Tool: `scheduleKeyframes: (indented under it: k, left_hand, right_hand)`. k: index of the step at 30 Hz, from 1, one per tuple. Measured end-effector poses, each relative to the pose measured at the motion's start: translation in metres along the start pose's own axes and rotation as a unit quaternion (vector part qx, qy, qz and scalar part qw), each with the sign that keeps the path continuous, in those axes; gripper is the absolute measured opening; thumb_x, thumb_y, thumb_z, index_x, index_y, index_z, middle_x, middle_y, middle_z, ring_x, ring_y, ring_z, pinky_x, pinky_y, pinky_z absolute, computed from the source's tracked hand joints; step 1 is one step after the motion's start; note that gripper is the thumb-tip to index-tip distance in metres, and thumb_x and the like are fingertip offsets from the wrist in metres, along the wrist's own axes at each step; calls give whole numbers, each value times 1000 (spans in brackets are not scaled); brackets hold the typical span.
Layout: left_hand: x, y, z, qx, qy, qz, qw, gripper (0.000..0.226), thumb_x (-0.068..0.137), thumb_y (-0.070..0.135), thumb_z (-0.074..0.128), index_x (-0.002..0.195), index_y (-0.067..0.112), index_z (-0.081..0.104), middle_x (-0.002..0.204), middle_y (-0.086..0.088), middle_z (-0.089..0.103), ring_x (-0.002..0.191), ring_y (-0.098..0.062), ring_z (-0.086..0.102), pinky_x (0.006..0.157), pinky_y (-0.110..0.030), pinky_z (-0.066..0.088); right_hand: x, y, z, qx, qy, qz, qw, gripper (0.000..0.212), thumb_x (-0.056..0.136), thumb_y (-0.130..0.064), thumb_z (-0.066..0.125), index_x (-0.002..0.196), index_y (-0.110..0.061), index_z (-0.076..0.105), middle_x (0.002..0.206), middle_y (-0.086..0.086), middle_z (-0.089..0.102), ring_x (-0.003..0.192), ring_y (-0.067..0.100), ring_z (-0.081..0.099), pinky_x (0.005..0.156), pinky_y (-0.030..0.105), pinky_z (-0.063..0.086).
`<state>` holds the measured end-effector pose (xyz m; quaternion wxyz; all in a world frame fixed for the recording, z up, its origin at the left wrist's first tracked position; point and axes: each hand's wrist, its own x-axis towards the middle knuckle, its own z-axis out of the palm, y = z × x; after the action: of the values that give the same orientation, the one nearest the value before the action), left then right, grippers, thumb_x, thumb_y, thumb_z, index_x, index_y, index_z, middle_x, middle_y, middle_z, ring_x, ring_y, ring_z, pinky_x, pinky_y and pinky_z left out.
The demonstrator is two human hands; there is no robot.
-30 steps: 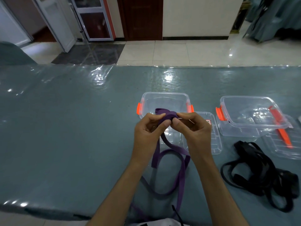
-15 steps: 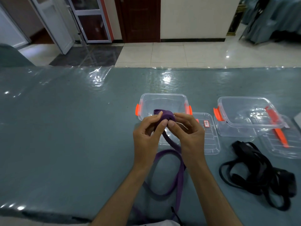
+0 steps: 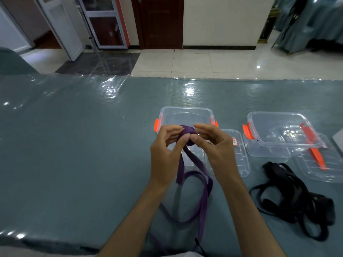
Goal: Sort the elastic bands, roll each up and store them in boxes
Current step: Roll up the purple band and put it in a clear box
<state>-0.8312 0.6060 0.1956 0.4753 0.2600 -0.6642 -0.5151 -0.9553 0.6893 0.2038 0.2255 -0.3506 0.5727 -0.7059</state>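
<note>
On the grey-green counter (image 3: 74, 154), my left hand (image 3: 165, 154) and right hand (image 3: 213, 147) pinch the purple band (image 3: 187, 135) roll just near of the open clear box (image 3: 186, 115). I should keep each turn tight and edges aligned while feeding the loose tail up.

Purple band (image 3: 187, 134), black bands (image 3: 289, 199), clear boxes (image 3: 185, 115) (orange clips), grey-blue table (image 3: 74, 154)
</note>
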Motion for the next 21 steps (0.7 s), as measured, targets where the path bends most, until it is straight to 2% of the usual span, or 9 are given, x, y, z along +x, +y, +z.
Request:
scheduleKeyframes:
  k: [1,3,7,12,15,18,21]
  left_hand:
    - [2,0,-1,-7,5,0,1000,13,97,18,77,106,26,71,102,8,78,100,-16,77,89,-24,59]
    - [6,0,-3,-27,13,-2,1000,9,96,17,78,101,23,74,101,5,79,99,-18,77,88,-23,60]
    - [9,0,-5,-64,36,-4,997,18,94,12,79,99,30,76,106,4,79,105,-17,77,90,-19,58]
    - [18,1,-13,-75,2,6,997,28,90,5,81,115,15,76,113,5,76,110,-18,75,95,-22,57]
    - [27,13,-21,-93,-30,4,995,31,95,0,74,123,12,75,115,-5,76,110,-14,75,94,-19,56]
    - [37,26,-32,-89,-59,14,994,30,95,-2,73,123,11,75,116,-10,76,110,-20,75,95,-21,56]
    - [41,37,-38,-83,-68,20,994,29,93,0,77,117,16,74,112,-2,79,106,-21,77,92,-22,58]
  right_hand:
    - [4,-4,0,-18,-8,-11,1000,26,84,-15,84,110,-14,79,99,3,82,90,24,78,81,28,61]
    - [14,-10,1,-49,-20,-27,998,26,85,-8,84,110,-9,80,97,4,82,86,29,77,81,33,61]
    - [25,-16,8,-66,-33,-42,996,25,86,-1,82,111,-2,78,100,8,81,85,25,76,85,36,63]
    - [27,-18,17,-9,-28,-37,999,22,93,-3,77,115,-7,76,103,8,80,86,25,77,83,34,63]
    - [24,-19,20,63,-51,-15,997,23,98,-8,73,121,-11,74,109,11,78,96,30,78,85,36,63]
    - [20,-18,21,92,-75,-3,993,27,100,-10,72,127,-8,71,117,9,77,103,32,78,85,36,64]
    - [17,-23,21,117,-57,13,991,27,95,-15,78,118,-2,71,113,9,79,101,35,79,82,41,66]
